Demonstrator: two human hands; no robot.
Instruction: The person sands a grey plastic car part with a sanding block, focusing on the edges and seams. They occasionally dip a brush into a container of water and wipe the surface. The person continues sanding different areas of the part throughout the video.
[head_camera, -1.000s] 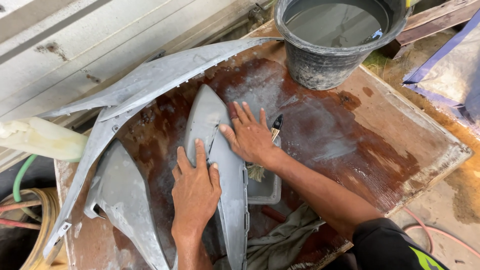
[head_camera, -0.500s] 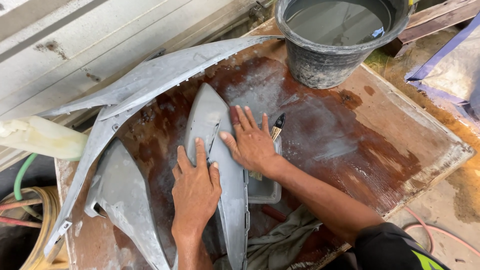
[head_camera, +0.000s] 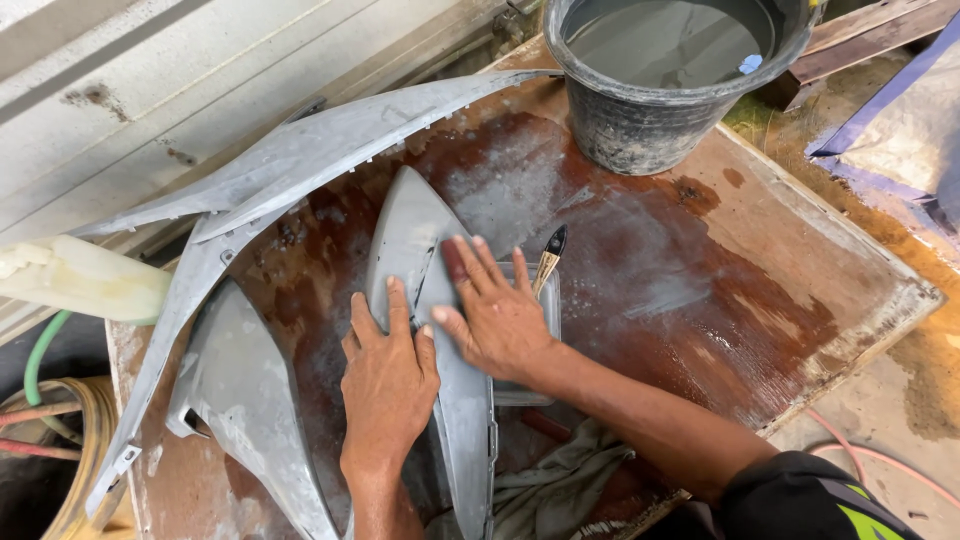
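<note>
Wet, rust-brown wooden board (head_camera: 700, 290) as the work surface, streaked with pale grey slurry, edges chipped and worn. At the far edge, a black bucket (head_camera: 650, 125) of murky grey water. Across the far left, a long curved grey fairing panel (head_camera: 330, 150). In the middle, a pointed grey fairing piece (head_camera: 410, 235) lying lengthwise, pressed flat under left hand (head_camera: 388, 385) and right hand (head_camera: 497, 318). To the left, another grey fairing piece (head_camera: 240, 395). Just right of the middle piece, a shallow grey tray (head_camera: 530, 385) with a small brush (head_camera: 549, 258) leaning on its rim. At the near edge, a crumpled grey-green rag (head_camera: 560, 485).
</note>
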